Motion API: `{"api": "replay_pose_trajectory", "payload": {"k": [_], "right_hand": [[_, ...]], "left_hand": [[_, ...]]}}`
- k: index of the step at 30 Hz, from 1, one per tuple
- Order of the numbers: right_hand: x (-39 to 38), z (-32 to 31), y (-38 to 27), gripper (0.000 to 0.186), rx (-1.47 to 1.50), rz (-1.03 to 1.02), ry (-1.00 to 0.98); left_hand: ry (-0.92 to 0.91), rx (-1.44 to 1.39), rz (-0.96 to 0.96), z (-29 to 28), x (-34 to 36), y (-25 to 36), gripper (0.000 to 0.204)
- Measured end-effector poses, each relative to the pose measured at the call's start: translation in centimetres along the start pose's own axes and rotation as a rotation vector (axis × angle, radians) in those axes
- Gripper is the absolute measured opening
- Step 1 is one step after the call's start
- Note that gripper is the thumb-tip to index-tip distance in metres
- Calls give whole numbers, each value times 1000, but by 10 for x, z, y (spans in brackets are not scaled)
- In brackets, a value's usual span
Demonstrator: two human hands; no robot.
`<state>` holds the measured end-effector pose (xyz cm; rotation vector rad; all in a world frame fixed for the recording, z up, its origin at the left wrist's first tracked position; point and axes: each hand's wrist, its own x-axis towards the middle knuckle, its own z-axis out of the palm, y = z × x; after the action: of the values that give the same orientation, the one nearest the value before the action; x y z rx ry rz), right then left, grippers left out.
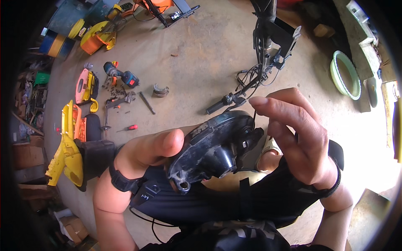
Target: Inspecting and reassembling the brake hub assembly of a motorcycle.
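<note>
A scuffed black plastic housing, shaped like a vehicle lamp shell (pixel 205 148), is held tilted above my lap. My left hand (pixel 157 146) grips its left side, thumb on top, with the other fingers hidden behind it. A short tube-like part and a mounting ear stick out of the side toward me. At its upper right, my right hand (pixel 295 134) has bent fingers close to the shell's edge. A thin dark strand shows just below one fingertip; what those fingers pinch is too small to make out.
Beyond the housing stands a handlebar (pixel 217 106) with loose cables. On the floor at left lie a cordless driver (pixel 121 75), an adjustable wrench (pixel 121 100), a metal rod (pixel 147 103), a red-handled screwdriver (pixel 127 128) and yellow body panels (pixel 69 154). A pale green basin (pixel 345 75) is at right.
</note>
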<state>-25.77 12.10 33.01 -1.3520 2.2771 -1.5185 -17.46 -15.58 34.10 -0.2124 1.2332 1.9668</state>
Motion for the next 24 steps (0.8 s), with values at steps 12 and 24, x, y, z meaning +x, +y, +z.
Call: {"api": "replay_pose_trajectory", "payload": {"k": [12,24], "right_hand": [[0,1,-1,55,-71,-7,37],[-3,3,-10,65,-27,144,-17]], "left_hand": [[-78,-69,-17,-8,7,-5,141],[-208,-42,110,-21,20,-19,102]]}}
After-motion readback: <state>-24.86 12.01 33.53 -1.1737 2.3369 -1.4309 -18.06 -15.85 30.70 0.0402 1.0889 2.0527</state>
